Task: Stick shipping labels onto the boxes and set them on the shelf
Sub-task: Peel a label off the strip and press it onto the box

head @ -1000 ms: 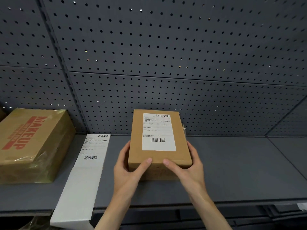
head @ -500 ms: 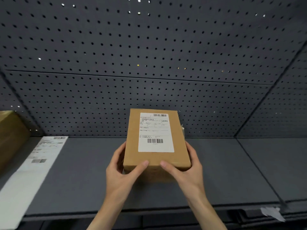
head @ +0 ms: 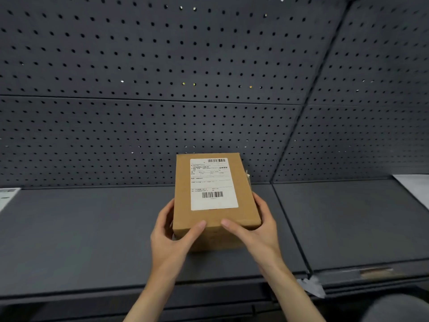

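Nearest the camera, 2 bare forearms reach up from the bottom edge toward the middle of the view, and a grey rounded shape, too blurred to identify, sits in the lower right corner. The left hand grips the near left corner of a brown cardboard box, its thumb laid across the top edge and its fingers curled round the left side. The right hand grips the near right corner in the same way, thumb on top and fingers wrapped along the right side. Both hands are clamped on the box, 1 at each side. Whether the box's underside touches the shelf or hangs just above it cannot be told, since the hands and the box's own front face hide that line. The box is over the dark grey shelf, near its middle, just left of the seam between 2 shelf sections. A white shipping label with 2 barcodes lies flat on the box's top face. A torn scrap of pale tape clings to the shelf's front edge below the seam. Further back, a white labelled item shows at the far left edge, and a white sheet lies at the far right. Behind everything stands a dark perforated back panel.
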Tool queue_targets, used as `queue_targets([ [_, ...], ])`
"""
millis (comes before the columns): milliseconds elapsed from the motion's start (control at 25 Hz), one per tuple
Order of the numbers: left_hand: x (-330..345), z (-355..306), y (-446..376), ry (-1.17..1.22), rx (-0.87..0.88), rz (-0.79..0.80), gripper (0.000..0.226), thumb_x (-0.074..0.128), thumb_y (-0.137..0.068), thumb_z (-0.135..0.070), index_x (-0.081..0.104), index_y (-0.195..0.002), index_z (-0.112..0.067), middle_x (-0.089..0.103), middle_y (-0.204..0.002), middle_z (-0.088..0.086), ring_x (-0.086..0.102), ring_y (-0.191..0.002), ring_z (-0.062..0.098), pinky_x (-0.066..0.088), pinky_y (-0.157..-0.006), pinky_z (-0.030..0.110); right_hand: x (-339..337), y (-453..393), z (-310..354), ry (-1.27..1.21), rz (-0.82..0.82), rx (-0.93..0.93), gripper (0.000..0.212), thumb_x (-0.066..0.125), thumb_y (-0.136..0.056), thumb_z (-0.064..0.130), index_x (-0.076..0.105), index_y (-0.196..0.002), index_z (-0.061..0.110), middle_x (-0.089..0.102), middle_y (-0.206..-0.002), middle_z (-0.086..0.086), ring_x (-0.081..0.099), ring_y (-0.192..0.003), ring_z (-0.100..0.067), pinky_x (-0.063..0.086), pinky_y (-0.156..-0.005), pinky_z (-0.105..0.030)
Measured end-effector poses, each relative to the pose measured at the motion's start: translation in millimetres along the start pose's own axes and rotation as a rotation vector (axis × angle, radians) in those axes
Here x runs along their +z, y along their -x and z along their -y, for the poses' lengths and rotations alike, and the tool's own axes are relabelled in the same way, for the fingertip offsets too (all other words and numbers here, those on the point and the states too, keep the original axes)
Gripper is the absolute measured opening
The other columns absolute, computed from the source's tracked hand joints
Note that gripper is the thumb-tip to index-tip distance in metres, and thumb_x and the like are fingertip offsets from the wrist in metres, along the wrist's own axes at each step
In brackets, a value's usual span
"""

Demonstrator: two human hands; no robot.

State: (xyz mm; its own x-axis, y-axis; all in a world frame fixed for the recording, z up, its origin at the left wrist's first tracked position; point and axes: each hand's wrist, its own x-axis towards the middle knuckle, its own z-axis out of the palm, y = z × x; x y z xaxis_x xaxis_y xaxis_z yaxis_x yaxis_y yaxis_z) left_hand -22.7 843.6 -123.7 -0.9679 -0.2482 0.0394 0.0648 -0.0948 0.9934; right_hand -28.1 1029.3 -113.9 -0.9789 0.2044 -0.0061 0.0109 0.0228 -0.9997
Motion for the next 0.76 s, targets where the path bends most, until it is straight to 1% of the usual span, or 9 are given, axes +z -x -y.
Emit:
queue_targets([
  [120, 34.5, 6.1, 2.0, -0.009, -0.004, 0.018, 0.083, 0.089, -0.057, -0.028, 0.058, -0.134, -0.024, 0.070, -0.122, -0.010, 0.065, -0.113, 0.000, 0.054, -0.098, 0.027, -32.2, -8.8, -5.5, 0.011, -0.031, 0.006, 0.091, 0.097, -0.057, 0.019, 0.051, -0.133, 0.036, 0.072, -0.120, 0.010, 0.068, -0.106, 0.003, 0.055, -0.079, -0.012],
  [200, 55.1, 11.0, 3.0, -0.009, -0.006, 0.029, 0.082, 0.089, -0.057, -0.028, 0.058, -0.133, -0.024, 0.071, -0.120, -0.012, 0.065, -0.112, 0.000, 0.053, -0.099, 0.026, -51.1, -15.0, -8.2, 0.022, -0.047, 0.009, 0.090, 0.097, -0.059, 0.017, 0.051, -0.134, 0.034, 0.072, -0.118, 0.012, 0.067, -0.105, 0.005, 0.055, -0.078, -0.011],
  [280, 72.6, 15.4, 3.6, -0.012, -0.010, 0.041, 0.082, 0.091, -0.058, -0.029, 0.058, -0.133, -0.025, 0.072, -0.119, -0.014, 0.065, -0.114, 0.001, 0.054, -0.099, 0.029, -68.3, -21.6, -10.7, 0.024, -0.062, 0.010, 0.091, 0.097, -0.056, 0.019, 0.052, -0.134, 0.034, 0.073, -0.117, 0.012, 0.068, -0.106, 0.003, 0.056, -0.081, -0.014],
  [320, 80.6, 17.6, 3.6, -0.013, -0.014, 0.048, 0.082, 0.092, -0.058, -0.030, 0.058, -0.133, -0.026, 0.072, -0.119, -0.015, 0.065, -0.115, 0.002, 0.053, -0.100, 0.031, -76.5, -24.7, -11.8, 0.029, -0.067, 0.013, 0.093, 0.097, -0.054, 0.023, 0.052, -0.135, 0.033, 0.073, -0.118, 0.012, 0.068, -0.107, 0.003, 0.056, -0.083, -0.015],
  [400, 93.9, 21.0, 4.4, -0.011, -0.025, 0.060, 0.086, 0.097, -0.057, -0.035, 0.058, -0.133, -0.028, 0.071, -0.122, -0.013, 0.064, -0.117, 0.004, 0.052, -0.102, 0.036, -89.3, -28.8, -12.5, 0.037, -0.071, 0.019, 0.095, 0.096, -0.052, 0.026, 0.052, -0.136, 0.033, 0.072, -0.118, 0.012, 0.067, -0.105, 0.006, 0.055, -0.082, -0.013],
  [520, 108.4, 25.5, 7.1, 0.000, -0.042, 0.068, 0.090, 0.093, -0.052, -0.043, 0.058, -0.133, -0.029, 0.070, -0.125, -0.011, 0.063, -0.118, 0.005, 0.052, -0.104, 0.038, -104.2, -32.0, -13.7, 0.037, -0.075, 0.025, 0.089, 0.096, -0.055, 0.021, 0.052, -0.130, 0.037, 0.072, -0.116, 0.012, 0.067, -0.102, 0.008, 0.054, -0.077, -0.010],
  [560, 112.1, 26.7, 8.0, 0.001, -0.045, 0.069, 0.090, 0.092, -0.051, -0.044, 0.058, -0.133, -0.029, 0.070, -0.125, -0.012, 0.063, -0.119, 0.005, 0.052, -0.104, 0.039, -108.4, -32.7, -14.8, 0.044, -0.075, 0.024, 0.086, 0.096, -0.057, 0.018, 0.052, -0.128, 0.039, 0.072, -0.114, 0.013, 0.068, -0.101, 0.008, 0.054, -0.076, -0.009],
  [640, 118.0, 29.4, 9.5, -0.002, -0.050, 0.070, 0.090, 0.092, -0.051, -0.045, 0.058, -0.132, -0.029, 0.069, -0.125, -0.012, 0.063, -0.119, 0.005, 0.052, -0.103, 0.037, -115.0, -33.4, -17.8, 0.050, -0.081, 0.024, 0.084, 0.096, -0.056, 0.019, 0.053, -0.124, 0.042, 0.074, -0.112, 0.015, 0.068, -0.102, 0.007, 0.054, -0.076, -0.010],
  [760, 122.3, 30.3, 10.9, -0.002, -0.037, 0.071, 0.087, 0.096, -0.056, -0.040, 0.057, -0.133, -0.030, 0.069, -0.126, -0.011, 0.062, -0.119, 0.005, 0.052, -0.100, 0.031, -118.6, -34.2, -18.7, 0.050, -0.082, 0.020, 0.088, 0.096, -0.057, 0.018, 0.052, -0.131, 0.038, 0.074, -0.115, 0.012, 0.068, -0.103, 0.005, 0.054, -0.077, -0.011],
])
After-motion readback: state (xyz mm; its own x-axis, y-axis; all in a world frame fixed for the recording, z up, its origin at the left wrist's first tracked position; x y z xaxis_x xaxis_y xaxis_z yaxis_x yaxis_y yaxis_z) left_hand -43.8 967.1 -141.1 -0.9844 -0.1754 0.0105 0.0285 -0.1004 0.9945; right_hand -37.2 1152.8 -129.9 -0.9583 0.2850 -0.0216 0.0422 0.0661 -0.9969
